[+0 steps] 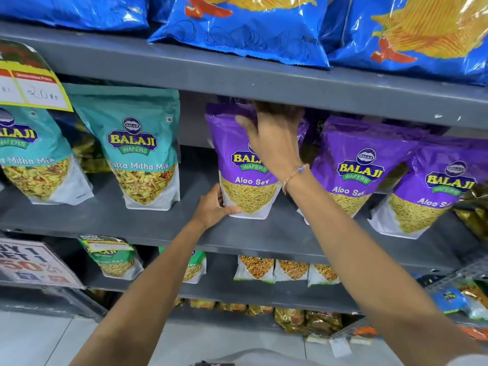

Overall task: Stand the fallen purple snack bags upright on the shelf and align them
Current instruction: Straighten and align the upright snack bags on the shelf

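Observation:
Three purple Aloo Sev bags stand in a row on the grey middle shelf (158, 228). The leftmost purple bag (232, 143) stands upright. My left hand (214, 207) grips its lower left corner where it meets the shelf. My right hand (274, 138) lies over its upper front, fingers curled over the top edge. The middle purple bag (361, 165) and the right purple bag (438, 191) stand to the right, leaning slightly. More purple bags show dimly behind them.
Two teal Khatta Mitha Mix bags (142, 149) stand left of a gap on the same shelf. Blue chip bags (245, 25) overhang the shelf above. A yellow price tag (31, 85) hangs at left. Lower shelves hold smaller snack packs (285, 270).

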